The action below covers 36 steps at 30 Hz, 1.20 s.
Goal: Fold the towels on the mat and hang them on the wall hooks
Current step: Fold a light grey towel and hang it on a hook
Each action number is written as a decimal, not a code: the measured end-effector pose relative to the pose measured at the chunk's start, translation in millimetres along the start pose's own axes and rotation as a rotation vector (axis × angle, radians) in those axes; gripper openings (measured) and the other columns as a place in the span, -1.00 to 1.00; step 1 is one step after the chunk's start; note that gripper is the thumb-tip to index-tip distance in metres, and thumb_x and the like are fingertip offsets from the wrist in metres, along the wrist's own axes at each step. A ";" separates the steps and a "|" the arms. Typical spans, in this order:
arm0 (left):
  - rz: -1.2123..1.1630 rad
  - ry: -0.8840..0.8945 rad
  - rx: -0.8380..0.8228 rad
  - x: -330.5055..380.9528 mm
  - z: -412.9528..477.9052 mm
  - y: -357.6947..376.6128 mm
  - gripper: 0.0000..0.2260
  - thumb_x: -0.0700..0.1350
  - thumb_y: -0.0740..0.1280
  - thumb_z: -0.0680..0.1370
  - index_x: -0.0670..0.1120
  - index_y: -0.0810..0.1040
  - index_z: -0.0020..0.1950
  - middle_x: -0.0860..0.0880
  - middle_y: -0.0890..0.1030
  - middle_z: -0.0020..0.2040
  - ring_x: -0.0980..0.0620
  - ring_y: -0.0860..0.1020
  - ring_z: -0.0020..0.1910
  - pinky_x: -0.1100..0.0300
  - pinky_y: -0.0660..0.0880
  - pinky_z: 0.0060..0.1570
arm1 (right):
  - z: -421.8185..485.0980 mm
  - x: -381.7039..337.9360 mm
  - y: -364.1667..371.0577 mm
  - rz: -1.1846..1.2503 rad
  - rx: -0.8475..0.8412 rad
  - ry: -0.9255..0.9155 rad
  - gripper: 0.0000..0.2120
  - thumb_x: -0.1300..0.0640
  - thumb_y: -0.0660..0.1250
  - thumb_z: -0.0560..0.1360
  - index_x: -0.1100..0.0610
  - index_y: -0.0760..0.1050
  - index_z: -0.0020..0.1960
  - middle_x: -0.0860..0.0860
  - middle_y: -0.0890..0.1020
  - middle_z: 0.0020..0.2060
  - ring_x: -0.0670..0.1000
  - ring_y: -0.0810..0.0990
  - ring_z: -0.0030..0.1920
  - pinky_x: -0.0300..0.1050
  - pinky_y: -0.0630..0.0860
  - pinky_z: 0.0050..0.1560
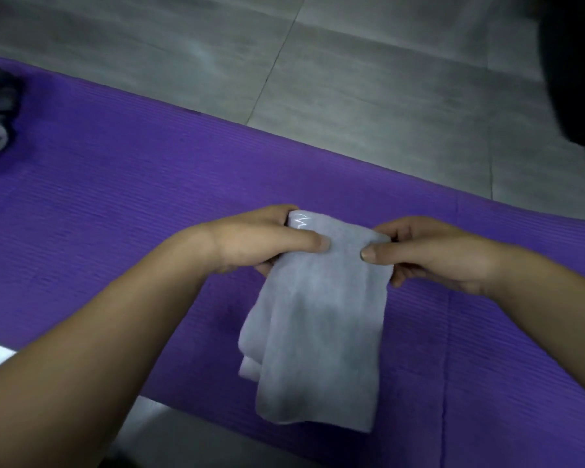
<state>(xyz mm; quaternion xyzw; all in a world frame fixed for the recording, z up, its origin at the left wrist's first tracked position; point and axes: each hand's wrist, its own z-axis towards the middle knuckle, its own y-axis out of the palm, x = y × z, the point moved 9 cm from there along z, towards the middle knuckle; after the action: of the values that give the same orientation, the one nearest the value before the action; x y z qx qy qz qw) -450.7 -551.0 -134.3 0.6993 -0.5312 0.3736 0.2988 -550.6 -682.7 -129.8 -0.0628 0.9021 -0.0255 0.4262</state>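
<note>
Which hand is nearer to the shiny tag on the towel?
Left. The left hand grips the towel at the corner bearing the shiny tag; the right hand pinches the opposite top corner, across the towel's width.

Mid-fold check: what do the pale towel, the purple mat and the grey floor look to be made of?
The towel: soft cloth, matte; it hangs limp and creases. Fibre unclear; the shiny patch at its top corner may be a label. The mat: probably foam, matte, with fine ribbed lines. The floor: hard tile, likely ceramic or stone, faint sheen, straight joint lines.
</note>
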 end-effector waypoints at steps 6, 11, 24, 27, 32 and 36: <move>-0.304 -0.201 0.291 -96.3 43.2 -15.2 -0.48 0.18 0.42 0.51 -0.25 0.60 0.21 -0.24 0.68 0.11 -0.16 0.67 0.06 -0.14 0.61 0.11 | 60.0 80.2 -0.4 0.371 0.307 0.256 -0.82 0.18 0.45 0.50 0.19 0.59 0.08 0.12 0.71 0.00 0.03 0.68 -0.09 -0.04 0.63 0.03; -0.051 -0.311 0.380 -130.5 37.7 -26.0 -0.66 0.14 0.24 0.64 -0.10 0.58 0.14 -0.06 0.64 -0.02 0.00 0.59 -0.04 -0.02 0.61 -0.01 | 80.5 94.7 -10.7 0.436 0.555 0.206 -0.88 0.24 0.40 0.54 0.13 0.52 0.06 0.07 0.63 -0.12 -0.04 0.60 -0.23 -0.13 0.60 -0.26; -0.047 -0.058 0.357 -127.3 8.0 -4.4 -0.89 -0.02 0.38 0.60 -0.01 0.61 0.08 0.04 0.70 -0.05 0.06 0.67 -0.03 0.16 0.59 -0.05 | 86.3 98.0 -3.8 0.347 0.402 0.111 -0.54 0.27 0.36 0.56 0.09 0.35 0.42 0.11 0.61 -0.10 0.03 0.61 -0.19 -0.05 0.66 -0.27; -0.124 -0.156 0.405 -145.5 7.0 -7.3 -0.80 -0.04 0.34 0.62 -0.04 0.50 0.22 -0.03 0.67 0.03 -0.01 0.66 -0.03 0.02 0.61 -0.01 | 91.7 102.5 -4.8 0.396 0.441 0.099 -0.53 0.30 0.40 0.53 0.14 0.39 0.40 0.15 0.59 -0.05 0.06 0.62 -0.14 -0.01 0.67 -0.23; -0.212 -0.231 0.307 -153.0 4.4 8.3 -0.63 -0.12 0.43 0.56 -0.08 0.36 0.28 -0.14 0.61 0.06 0.03 0.67 -0.20 0.11 0.61 -0.32 | 95.6 106.1 -13.6 0.326 0.562 0.068 -0.58 0.25 0.52 0.43 0.13 0.55 0.26 0.11 0.68 0.01 0.01 0.65 -0.10 -0.13 0.62 -0.08; 0.270 -0.319 0.167 -136.5 1.6 -7.2 -0.48 0.07 0.57 0.40 0.06 0.41 0.26 0.09 0.59 0.08 0.09 0.61 0.00 0.15 0.57 -0.12 | 94.9 109.1 -13.6 0.314 0.590 0.043 -0.68 0.16 0.56 0.40 0.04 0.59 0.11 0.14 0.71 -0.01 0.08 0.70 0.01 0.00 0.63 0.11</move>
<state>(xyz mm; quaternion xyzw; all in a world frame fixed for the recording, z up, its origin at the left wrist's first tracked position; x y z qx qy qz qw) -464.8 -479.5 -250.0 0.6945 -0.6276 0.3376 0.0993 -544.6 -710.2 -272.4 0.2037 0.8631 -0.2210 0.4058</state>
